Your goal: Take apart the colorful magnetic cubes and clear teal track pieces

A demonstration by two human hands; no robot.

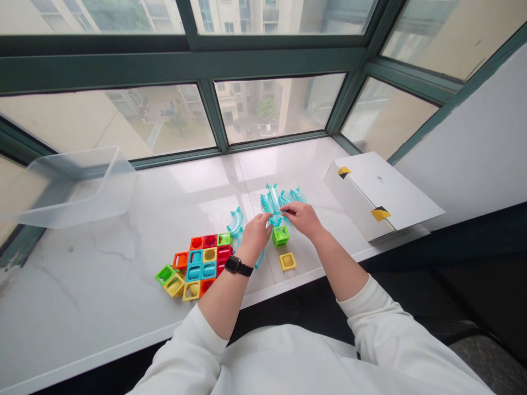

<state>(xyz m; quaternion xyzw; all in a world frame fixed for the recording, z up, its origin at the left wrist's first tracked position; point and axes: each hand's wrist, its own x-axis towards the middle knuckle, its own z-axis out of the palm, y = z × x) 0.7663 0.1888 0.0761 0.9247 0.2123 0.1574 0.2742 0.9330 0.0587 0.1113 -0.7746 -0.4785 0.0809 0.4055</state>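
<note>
My left hand (257, 233), with a dark watch on its wrist, and my right hand (302, 217) come together over the worktop. Their fingers pinch opposite ends of a translucent blue track piece (275, 218), partly covered by the fingertips. Just below it stands a green cube block (280, 236). A yellow square block (287, 261) lies nearer the front edge. More blue track pieces (272, 193) are spread behind my hands. To the left, a curved blue track piece (235, 220) sits close to several coloured blocks (208, 269), some hidden by my left forearm.
A clear plastic bin (119, 189) stands at the far left by the window. On the right is a white box (382, 189) with yellow and black tabs. The white worktop (102, 307) ends at a front edge close to my body.
</note>
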